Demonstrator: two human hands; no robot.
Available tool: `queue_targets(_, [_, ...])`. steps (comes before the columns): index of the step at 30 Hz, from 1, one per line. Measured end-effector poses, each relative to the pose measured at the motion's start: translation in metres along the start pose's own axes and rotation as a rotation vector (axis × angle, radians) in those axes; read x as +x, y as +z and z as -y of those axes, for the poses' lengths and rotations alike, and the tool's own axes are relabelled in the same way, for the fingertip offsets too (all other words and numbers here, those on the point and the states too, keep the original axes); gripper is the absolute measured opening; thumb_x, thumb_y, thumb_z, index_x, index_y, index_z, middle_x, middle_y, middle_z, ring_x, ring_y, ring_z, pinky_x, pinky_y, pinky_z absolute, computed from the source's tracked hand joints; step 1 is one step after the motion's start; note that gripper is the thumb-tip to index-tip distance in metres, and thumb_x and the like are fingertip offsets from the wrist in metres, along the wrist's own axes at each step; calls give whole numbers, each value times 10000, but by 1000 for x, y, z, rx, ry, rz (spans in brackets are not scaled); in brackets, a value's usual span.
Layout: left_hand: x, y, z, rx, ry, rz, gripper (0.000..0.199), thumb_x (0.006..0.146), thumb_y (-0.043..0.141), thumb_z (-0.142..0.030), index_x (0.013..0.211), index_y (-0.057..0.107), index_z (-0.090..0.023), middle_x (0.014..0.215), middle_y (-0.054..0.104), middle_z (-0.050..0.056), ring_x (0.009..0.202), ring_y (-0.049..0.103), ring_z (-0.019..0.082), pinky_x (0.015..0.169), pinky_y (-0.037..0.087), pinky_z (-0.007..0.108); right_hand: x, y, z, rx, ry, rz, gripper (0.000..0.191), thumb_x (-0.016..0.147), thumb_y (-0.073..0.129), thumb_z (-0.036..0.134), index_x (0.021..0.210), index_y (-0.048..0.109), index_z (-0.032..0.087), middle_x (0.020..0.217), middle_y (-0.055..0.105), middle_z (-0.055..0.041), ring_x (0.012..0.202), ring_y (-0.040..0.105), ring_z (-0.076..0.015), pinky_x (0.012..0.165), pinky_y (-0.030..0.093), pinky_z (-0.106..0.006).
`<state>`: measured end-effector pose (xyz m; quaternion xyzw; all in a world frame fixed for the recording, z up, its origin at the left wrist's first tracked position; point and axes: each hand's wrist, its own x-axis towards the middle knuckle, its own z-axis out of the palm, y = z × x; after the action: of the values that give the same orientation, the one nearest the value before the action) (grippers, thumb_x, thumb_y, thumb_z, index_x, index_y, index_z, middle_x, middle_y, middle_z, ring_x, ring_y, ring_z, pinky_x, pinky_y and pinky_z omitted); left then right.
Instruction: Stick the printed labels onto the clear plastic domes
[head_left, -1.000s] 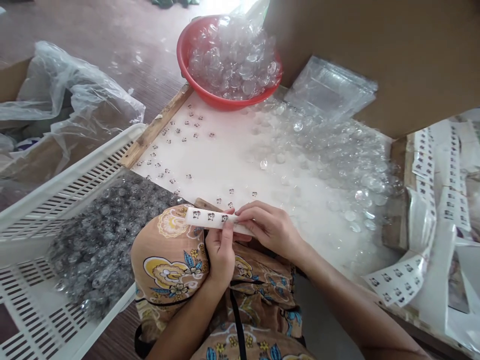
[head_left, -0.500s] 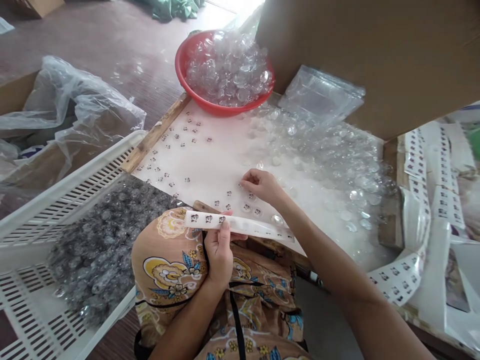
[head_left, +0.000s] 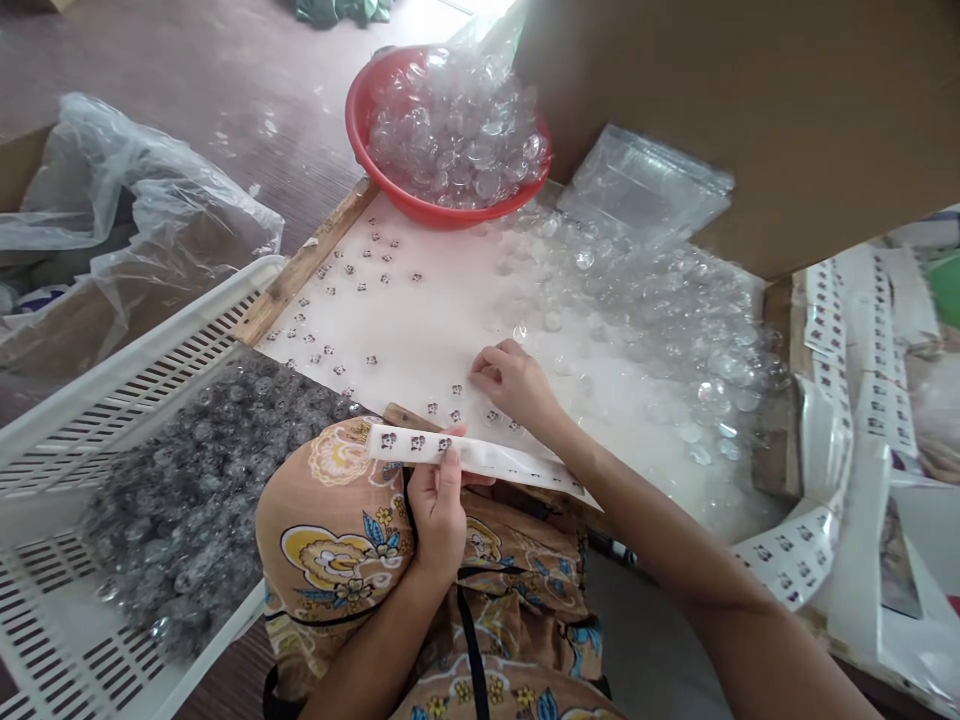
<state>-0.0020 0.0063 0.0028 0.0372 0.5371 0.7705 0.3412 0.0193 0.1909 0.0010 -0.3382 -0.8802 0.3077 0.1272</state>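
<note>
A white sticker strip (head_left: 405,444) printed with small dark figures lies across my lap, and my left hand (head_left: 442,505) pinches it with the thumb on top. My right hand (head_left: 510,380) is over the white board (head_left: 420,320), fingers curled together; anything between the fingertips is too small to make out. Beside and below it are small clear pieces with dark figures (head_left: 456,415). More such figures are scattered over the board's left part. Many clear round pieces (head_left: 645,310) spread over the board's right side.
A red basin (head_left: 450,215) heaped with clear discs stands at the board's far edge. At the left is a white basket (head_left: 142,360) holding many dark-patterned clear pieces. Sticker sheets (head_left: 787,555) hang at the right, near a cardboard panel (head_left: 750,120) and a clear bag (head_left: 645,185).
My right hand has shifted slightly left over the board, and its fingers are still curled. The left hand keeps its hold on the strip. The whole view has moved slightly.
</note>
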Motion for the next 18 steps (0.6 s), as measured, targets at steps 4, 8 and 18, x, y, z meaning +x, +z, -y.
queue_targets(4, [0,0,0,-1,3,9,349,899,623,-416,1100,713,-146,838,677,43,627,657,140,527,572,225,-2,2,1,83,31,-3,231,797,618,161,1019,603,223,821,654,-9,650,583,-143,673,450,-281])
queue_targets(8, [0,0,-1,2,0,24,364,902,614,-429,1105,715,-144,815,668,39,610,649,133,536,577,231,1,-8,-5,83,10,-100,185,856,532,174,1018,606,226,863,692,-29,677,606,-160,687,466,-303])
queue_targets(18, [0,0,0,27,8,22,393,885,625,-454,1103,714,-140,853,667,52,640,652,142,538,573,236,7,-26,-44,-236,1,-149,233,830,571,202,1055,631,194,1034,665,-153,933,597,-300,815,491,-447])
